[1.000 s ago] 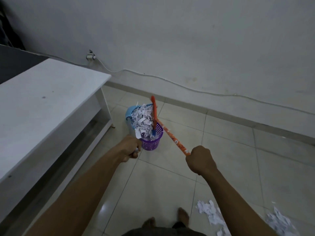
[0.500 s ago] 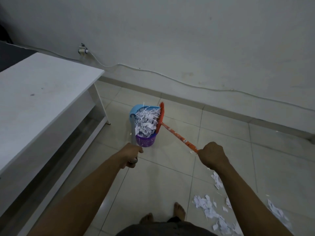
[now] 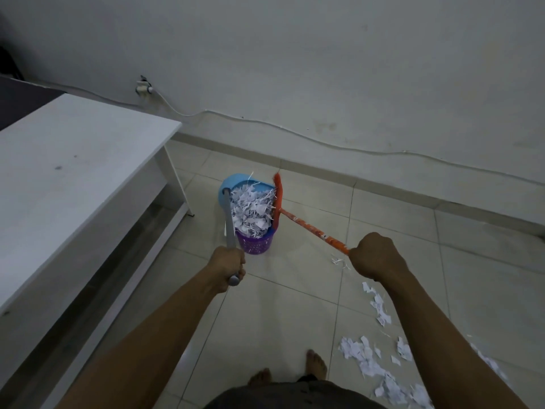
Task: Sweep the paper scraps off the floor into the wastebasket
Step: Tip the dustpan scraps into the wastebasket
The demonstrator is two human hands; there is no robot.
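While the blue dustpan (image 3: 233,184) sits tipped over the purple wastebasket (image 3: 255,243), this is the dump step, not sweeping. Left hand (image 3: 230,265) is wrapped tight round the grey dustpan handle (image 3: 227,222). Right hand (image 3: 372,255) is a closed fist on the orange broom handle (image 3: 312,231). Broom head (image 3: 277,202) stands on edge against the right side of the paper load (image 3: 250,212), pinning it between bristles and pan.

Load is heaped well above the basket rim. Can't tell how much is actually inside and how much rests on the pan.

Judgement: next move is raking the heap down into the basket with the broom head while tilting the pan further. Go slow or it spills over the rim. Basket looks light and could tip.

Task isn't finished after that. Loose scraps (image 3: 365,361) lie on the tiles (image 3: 295,305) at near right, beside the bare feet (image 3: 317,364), plus a few strands (image 3: 339,261) just left of the right fist. White table (image 3: 73,160) is close on the left, so keep the pan handle off it.
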